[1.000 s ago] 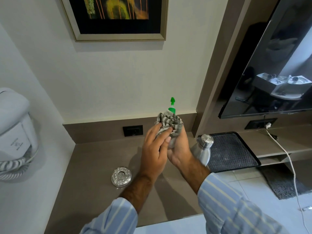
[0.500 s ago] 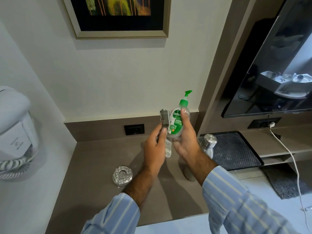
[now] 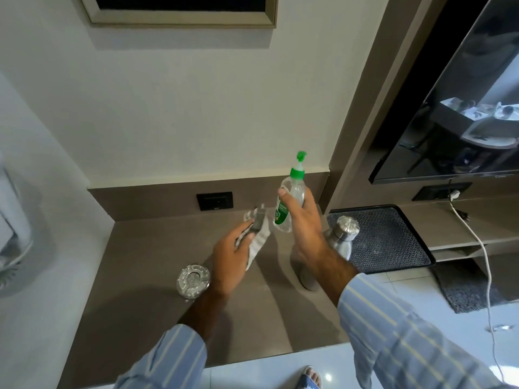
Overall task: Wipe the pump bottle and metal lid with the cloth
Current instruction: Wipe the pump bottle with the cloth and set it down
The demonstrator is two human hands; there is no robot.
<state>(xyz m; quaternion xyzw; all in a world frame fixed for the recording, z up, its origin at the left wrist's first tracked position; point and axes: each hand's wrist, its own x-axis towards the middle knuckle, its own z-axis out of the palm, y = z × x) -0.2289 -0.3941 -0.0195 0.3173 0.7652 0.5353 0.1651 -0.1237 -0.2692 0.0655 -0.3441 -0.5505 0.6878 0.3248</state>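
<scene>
While the right hand (image 3: pixel 304 228) holds the pump bottle (image 3: pixel 290 203) upright above the brown bench (image 3: pixel 134 282), just right of the frame's centre, its grip is wrapped round the clear body, thumb across the label and fingers behind, and the green pump head points toward the upper right. Just to the left of it, the left hand (image 3: pixel 231 259) has its grip pinched on the striped grey cloth (image 3: pixel 257 234), which sticks up past the fingertips and trails down beside the palm; cloth and bottle are close, and whether they touch cannot be told. Lower left of the hands, the round metal lid (image 3: pixel 193 279) lies flat on the bench, apart from both hands. A steel flask (image 3: pixel 341 238) stands behind the right wrist, partly hidden by it, next to a black mesh tray (image 3: pixel 390 240) at the right. A black wall socket (image 3: pixel 214 201) sits in the strip at the back of the bench, and a dark television screen (image 3: pixel 455 108) fills the upper right. Both forearms wear blue striped sleeves (image 3: pixel 393 327).
</scene>
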